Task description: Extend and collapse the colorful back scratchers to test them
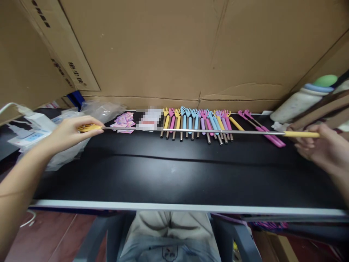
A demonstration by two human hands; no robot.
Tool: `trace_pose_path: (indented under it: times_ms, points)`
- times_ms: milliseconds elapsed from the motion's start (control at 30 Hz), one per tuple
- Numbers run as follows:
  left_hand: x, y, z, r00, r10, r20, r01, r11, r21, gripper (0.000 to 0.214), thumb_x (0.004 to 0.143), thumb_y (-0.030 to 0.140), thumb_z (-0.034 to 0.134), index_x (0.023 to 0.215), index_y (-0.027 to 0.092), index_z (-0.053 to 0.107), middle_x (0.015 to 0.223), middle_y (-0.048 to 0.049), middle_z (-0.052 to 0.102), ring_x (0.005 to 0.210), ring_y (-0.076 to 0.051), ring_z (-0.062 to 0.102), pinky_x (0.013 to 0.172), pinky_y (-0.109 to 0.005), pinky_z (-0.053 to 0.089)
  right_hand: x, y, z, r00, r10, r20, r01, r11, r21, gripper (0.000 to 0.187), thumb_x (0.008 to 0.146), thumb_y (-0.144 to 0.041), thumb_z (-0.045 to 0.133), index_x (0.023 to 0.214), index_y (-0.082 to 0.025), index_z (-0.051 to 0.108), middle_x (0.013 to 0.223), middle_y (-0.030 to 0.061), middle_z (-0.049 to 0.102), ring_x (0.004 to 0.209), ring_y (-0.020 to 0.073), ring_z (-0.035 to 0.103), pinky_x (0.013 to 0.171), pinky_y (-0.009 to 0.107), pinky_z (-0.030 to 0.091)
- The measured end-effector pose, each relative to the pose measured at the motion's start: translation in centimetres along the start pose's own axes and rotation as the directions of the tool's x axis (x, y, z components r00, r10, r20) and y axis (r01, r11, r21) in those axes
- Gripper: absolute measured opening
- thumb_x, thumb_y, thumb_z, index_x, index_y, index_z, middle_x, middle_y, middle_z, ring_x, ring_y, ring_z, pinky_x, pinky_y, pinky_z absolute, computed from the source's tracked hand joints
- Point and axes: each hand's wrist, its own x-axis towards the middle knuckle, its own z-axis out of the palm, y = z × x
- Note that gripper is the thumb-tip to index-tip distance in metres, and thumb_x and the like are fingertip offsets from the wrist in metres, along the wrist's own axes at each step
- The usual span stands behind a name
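I hold a yellow telescopic back scratcher stretched out sideways above the black table. My left hand pinches its yellow claw end at the left. My right hand grips its yellow handle at the right. The thin metal rod spans between them, over a row of several collapsed scratchers in yellow, pink, blue and purple lying at the table's back edge. Two pink scratchers lie apart to the right of the row.
Cardboard boxes wall the back. A clear plastic bag and a white power strip sit at the left. Small pink cards lie beside the row. A bottle lies at the right. My lap shows below the table edge.
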Motion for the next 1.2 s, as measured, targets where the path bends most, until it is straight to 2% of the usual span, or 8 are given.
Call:
trace_pose_path:
  times_ms: [67,133,267,400,633,767,967,1200]
  points:
    - [0.3,1.0,0.2,0.999,0.043,0.016,-0.043,0.999,0.023,0.049,0.087,0.064,0.044,0.09,0.018,0.063,0.09,0.0005,0.07,0.08,-0.013,0.057,0.075,-0.019,0.04,0.2,-1.4,1.1,0.968,0.213,0.133,-0.249,0.882,0.401,0.036,0.091,-0.051,0.028,0.067,-0.025,0.033,0.049,-0.0019,0.029,0.046,0.0135,0.035,0.05,0.035,0.034]
    - [0.7,2.0,0.3,0.997,0.077,0.009,-0.078,0.992,0.101,0.046,0.09,0.059,0.041,0.094,0.019,0.064,0.094,-0.0002,0.069,0.08,-0.013,0.057,0.072,-0.018,0.039,0.0,-3.1,2.5,0.927,0.291,0.237,-0.375,0.721,0.582,0.028,0.091,-0.042,0.035,0.069,-0.025,0.038,0.05,-0.0021,0.032,0.047,0.0134,0.034,0.05,0.033,0.032]
    - [1.1,3.5,0.7,0.991,0.097,-0.091,-0.071,0.964,0.255,0.037,0.094,0.049,0.039,0.098,0.022,0.064,0.098,-0.0001,0.066,0.081,-0.014,0.058,0.067,-0.019,0.036,-0.6,-6.6,4.6,0.904,0.401,0.15,-0.38,0.589,0.713,0.018,0.083,-0.031,0.046,0.068,-0.025,0.038,0.046,-0.0046,0.03,0.043,0.0121,0.028,0.045,0.027,0.022]
    - [0.8,5.9,1.4,0.989,0.117,-0.094,-0.091,0.965,0.247,0.031,0.094,0.043,0.042,0.1,0.024,0.064,0.099,-0.0008,0.064,0.082,-0.015,0.059,0.065,-0.021,0.036,-1.4,-9.7,6.0,0.879,0.457,0.134,-0.381,0.506,0.774,0.015,0.076,-0.03,0.051,0.067,-0.023,0.041,0.046,-0.005,0.032,0.044,0.0105,0.028,0.045,0.024,0.022]
    - [0.9,11.3,3.1,0.951,0.16,-0.264,-0.084,0.957,0.278,0.036,0.096,0.044,0.038,0.095,0.023,0.068,0.092,-0.0047,0.066,0.084,-0.02,0.061,0.062,-0.027,0.037,-3.1,-13.4,8.0,0.876,0.479,0.058,-0.308,0.464,0.831,0.012,0.072,-0.028,0.052,0.069,-0.022,0.041,0.046,-0.006,0.035,0.046,0.0092,0.031,0.048,0.023,0.029]
    - [1.0,13.3,4.5,0.939,0.271,-0.213,-0.21,0.94,0.27,0.038,0.097,0.044,0.037,0.093,0.025,0.069,0.088,-0.0021,0.068,0.079,-0.017,0.063,0.06,-0.026,0.038,-3.9,-15.8,8.6,0.912,0.404,0.072,-0.274,0.468,0.84,0.012,0.078,-0.029,0.052,0.072,-0.023,0.044,0.049,-0.0056,0.037,0.047,0.0094,0.032,0.048,0.023,0.029]
    - [1.0,14.9,5.2,0.933,0.243,-0.266,-0.171,0.948,0.268,0.036,0.096,0.047,0.041,0.092,0.028,0.071,0.084,-0.0004,0.069,0.074,-0.015,0.063,0.053,-0.025,0.034,-4.5,-17.8,9.5,0.941,0.311,0.133,-0.273,0.466,0.841,0.016,0.083,-0.031,0.051,0.074,-0.023,0.041,0.05,-0.0062,0.035,0.046,0.0094,0.029,0.046,0.022,0.025]
    - [1.9,17.0,6.5,0.918,0.313,-0.244,-0.262,0.94,0.219,0.03,0.094,0.045,0.045,0.092,0.03,0.071,0.08,0.0024,0.069,0.072,-0.013,0.063,0.05,-0.025,0.032,-5.8,-20.0,11.3,0.95,0.172,0.26,-0.312,0.52,0.795,0.023,0.086,-0.044,0.051,0.078,-0.025,0.042,0.052,-0.0064,0.041,0.045,0.0101,0.034,0.045,0.023,0.027]
